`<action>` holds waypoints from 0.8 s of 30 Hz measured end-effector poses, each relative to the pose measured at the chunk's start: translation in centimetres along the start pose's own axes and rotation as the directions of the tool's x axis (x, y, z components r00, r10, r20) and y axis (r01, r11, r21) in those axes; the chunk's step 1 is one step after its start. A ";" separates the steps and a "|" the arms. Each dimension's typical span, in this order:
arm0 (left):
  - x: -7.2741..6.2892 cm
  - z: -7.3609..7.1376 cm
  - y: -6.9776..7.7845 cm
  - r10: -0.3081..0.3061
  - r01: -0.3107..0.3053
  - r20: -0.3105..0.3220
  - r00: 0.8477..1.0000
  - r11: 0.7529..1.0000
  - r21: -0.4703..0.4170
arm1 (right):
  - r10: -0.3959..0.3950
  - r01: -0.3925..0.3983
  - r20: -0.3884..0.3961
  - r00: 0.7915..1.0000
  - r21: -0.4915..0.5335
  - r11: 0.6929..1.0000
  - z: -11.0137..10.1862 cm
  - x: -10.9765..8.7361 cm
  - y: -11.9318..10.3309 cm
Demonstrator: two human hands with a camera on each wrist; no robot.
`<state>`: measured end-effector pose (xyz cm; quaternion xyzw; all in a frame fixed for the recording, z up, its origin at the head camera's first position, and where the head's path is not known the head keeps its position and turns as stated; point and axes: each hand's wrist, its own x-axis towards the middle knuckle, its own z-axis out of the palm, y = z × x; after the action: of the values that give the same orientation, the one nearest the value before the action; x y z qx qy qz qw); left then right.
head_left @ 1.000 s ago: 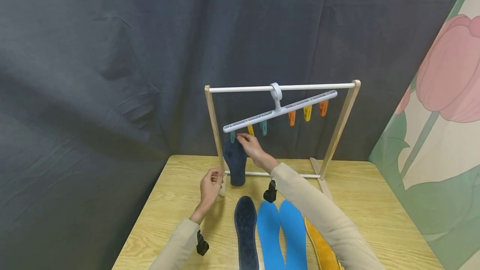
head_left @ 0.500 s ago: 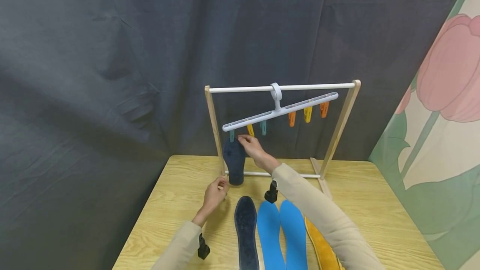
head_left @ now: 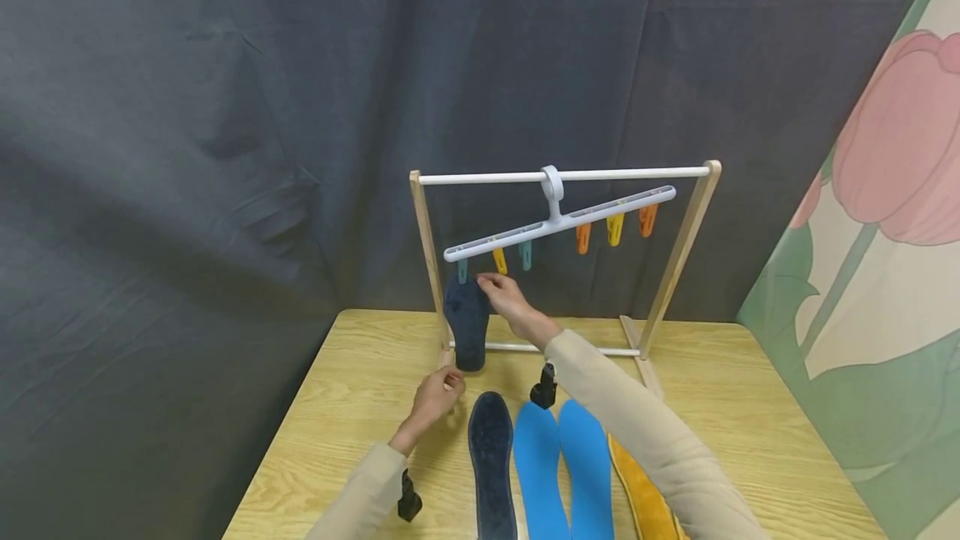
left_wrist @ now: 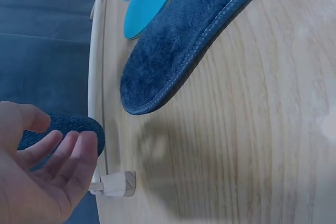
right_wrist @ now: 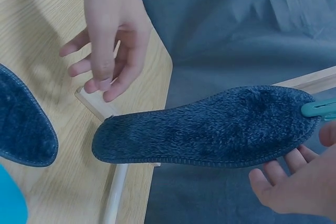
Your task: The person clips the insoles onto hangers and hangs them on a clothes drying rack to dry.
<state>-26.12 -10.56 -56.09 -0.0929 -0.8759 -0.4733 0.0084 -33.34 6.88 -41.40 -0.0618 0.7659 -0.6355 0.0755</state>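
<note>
A dark navy fuzzy insole (head_left: 467, 325) hangs by a teal clip (right_wrist: 319, 109) at the left end of the pale hanger (head_left: 558, 223). My right hand (head_left: 508, 300) is at its upper right edge; in the right wrist view the fingers (right_wrist: 275, 174) reach its edge and partly behind it, while the thumb stands off. My left hand (head_left: 437, 397) is below and left of the insole's lower end, fingers loosely bent around nothing. In the left wrist view its fingers (left_wrist: 68, 156) overlap the insole's end, apparently without gripping. A second navy insole (head_left: 492, 465) lies on the table.
Two blue insoles (head_left: 540, 465) and a yellow-orange one (head_left: 641, 490) lie on the wooden table (head_left: 315, 440). The hanger hooks on a white rod (head_left: 480, 179) between wooden posts (head_left: 686, 252). Several other clips, such as a yellow clip (head_left: 615, 229), hang along it.
My left hand has moved right and down, from beside the left post to below the hanging insole's end. The hanger's left end and the insole have shifted slightly left; my right hand has barely moved.
</note>
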 end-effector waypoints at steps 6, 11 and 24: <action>-0.3 0.6 -0.4 -0.006 0.006 0.042 0.999 1.000 0.004 | 0.012 -0.012 -0.004 1.000 0.002 1.000 -0.1 0.0 0.1; -0.3 0.8 -0.6 -0.005 0.003 0.039 0.999 0.999 0.049 | 0.017 -0.017 0.001 1.000 0.015 1.000 -0.2 0.0 0.1; -0.6 1.2 -0.6 0.011 -0.015 0.034 0.999 0.994 0.106 | 0.027 -0.025 -0.032 0.999 0.066 0.997 -0.1 -0.3 0.1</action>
<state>-25.49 -9.95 -57.29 -0.1059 -0.8993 -0.4244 0.0020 -33.11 7.09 -41.45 -0.0389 0.7465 -0.6602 0.0732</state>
